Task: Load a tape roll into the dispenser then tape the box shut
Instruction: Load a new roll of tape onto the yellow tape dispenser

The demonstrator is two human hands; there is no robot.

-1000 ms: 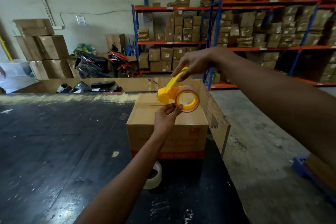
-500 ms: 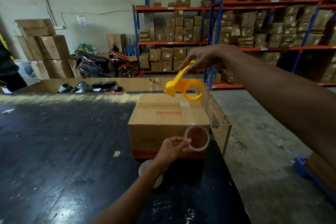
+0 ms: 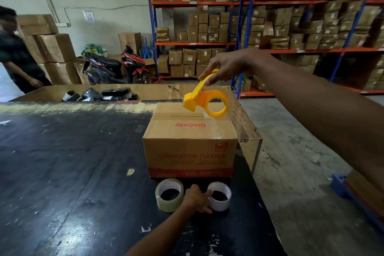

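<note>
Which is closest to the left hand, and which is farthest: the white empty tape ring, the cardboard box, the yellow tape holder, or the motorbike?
1. White empty tape ring: touching the left hand, on its right.
2. Cardboard box: on the table just behind the hand.
3. Yellow tape holder: held up above the box's far end by the right hand.
4. Motorbike: far back by the wall.

You held a glossy yellow plastic dispenser above matt brown cardboard box; scuffed, shiny black tabletop lay below.
</note>
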